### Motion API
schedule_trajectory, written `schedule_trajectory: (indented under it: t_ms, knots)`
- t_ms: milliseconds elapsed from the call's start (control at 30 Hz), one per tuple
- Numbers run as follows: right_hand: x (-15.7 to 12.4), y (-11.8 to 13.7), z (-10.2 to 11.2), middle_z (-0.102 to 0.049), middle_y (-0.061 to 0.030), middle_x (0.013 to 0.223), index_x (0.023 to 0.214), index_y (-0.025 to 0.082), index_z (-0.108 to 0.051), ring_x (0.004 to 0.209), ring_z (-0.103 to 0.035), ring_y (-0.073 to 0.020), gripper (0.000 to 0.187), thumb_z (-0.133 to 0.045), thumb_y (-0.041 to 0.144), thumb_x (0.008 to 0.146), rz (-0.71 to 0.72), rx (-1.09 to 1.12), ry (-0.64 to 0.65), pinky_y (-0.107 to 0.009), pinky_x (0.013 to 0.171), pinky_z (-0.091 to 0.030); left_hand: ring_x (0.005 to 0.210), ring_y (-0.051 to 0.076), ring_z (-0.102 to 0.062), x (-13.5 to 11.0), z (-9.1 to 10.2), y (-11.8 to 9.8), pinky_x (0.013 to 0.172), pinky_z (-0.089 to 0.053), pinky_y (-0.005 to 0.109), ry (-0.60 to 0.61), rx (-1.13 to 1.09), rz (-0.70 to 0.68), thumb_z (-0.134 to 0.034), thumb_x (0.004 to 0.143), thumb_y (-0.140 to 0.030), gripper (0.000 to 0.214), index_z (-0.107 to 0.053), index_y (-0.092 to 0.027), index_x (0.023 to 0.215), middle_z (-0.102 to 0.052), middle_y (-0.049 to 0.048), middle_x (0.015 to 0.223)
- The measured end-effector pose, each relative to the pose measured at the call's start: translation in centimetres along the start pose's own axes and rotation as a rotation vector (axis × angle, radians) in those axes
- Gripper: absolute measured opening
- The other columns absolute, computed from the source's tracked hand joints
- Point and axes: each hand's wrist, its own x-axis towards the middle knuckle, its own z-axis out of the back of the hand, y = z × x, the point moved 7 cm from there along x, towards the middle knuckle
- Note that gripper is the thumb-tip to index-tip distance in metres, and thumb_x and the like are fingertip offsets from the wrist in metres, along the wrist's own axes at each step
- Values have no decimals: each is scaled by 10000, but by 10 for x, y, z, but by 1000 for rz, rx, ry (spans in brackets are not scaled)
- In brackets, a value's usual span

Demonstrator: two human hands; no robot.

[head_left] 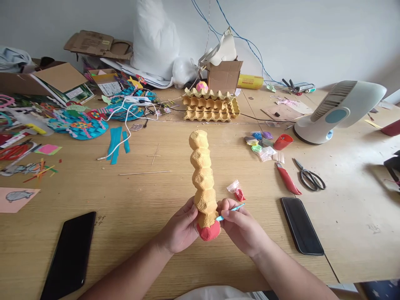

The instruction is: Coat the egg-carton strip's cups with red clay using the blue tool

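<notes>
My left hand (180, 227) is wrapped round the lower end of a bumpy yellow egg-carton strip (202, 175) that stands upright over the wooden table (140, 196). A lump of red clay (208, 231) is pressed onto the strip's bottom end. My right hand (241, 227) pinches a thin light-blue tool (231, 211) whose tip touches the strip just above the clay. A small bag of red clay (237, 191) lies on the table just behind my right hand.
Two black phones (71, 254) (301, 225) lie left and right of my arms. A red knife (288, 180), scissors (309, 177), a red cup (283, 141) and clay bags (259, 143) sit right. A white fan (339, 110) stands far right. Stacked egg trays (209, 108) and paper crafts (81, 125) lie behind.
</notes>
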Motion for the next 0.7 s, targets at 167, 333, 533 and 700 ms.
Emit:
schedule_trajectory:
  t_ms: [167, 333, 533, 700]
  knots:
    - [0, 2, 0, -502, 4, 734, 636, 198, -577, 721, -420, -163, 309, -855, 302, 721, 6, -43, -9, -308, 686, -317, 1102, 190, -618, -2, 4, 2, 923, -456, 327, -4, 16, 12, -619, 974, -406, 328, -624, -252, 1263, -688, 55, 1207]
    - [-1, 3, 1, -496, 3, 737, 626, 200, -569, 732, -422, -168, 316, -852, 303, 720, 26, -27, -20, -310, 694, -313, 1124, 204, -616, 0, -2, 0, 937, -450, 335, 38, 26, 1, -592, 987, -412, 321, -624, -245, 1259, -683, 67, 1229]
    - [-1, 3, -1, -479, 4, 728, 629, 203, -570, 720, -404, -168, 304, -843, 299, 724, 23, -48, -1, -314, 690, -302, 1113, 203, -617, 0, 2, 2, 948, -453, 343, 6, 17, 10, -612, 977, -412, 321, -623, -253, 1255, -685, 62, 1207]
    - [-1, 1, -1, -487, 8, 728, 628, 200, -552, 714, -410, -162, 335, -852, 314, 724, 10, -65, 2, -313, 688, -298, 1074, 182, -630, 0, 3, 2, 919, -467, 317, 7, 9, 9, -618, 975, -403, 311, -632, -248, 1244, -696, 48, 1171]
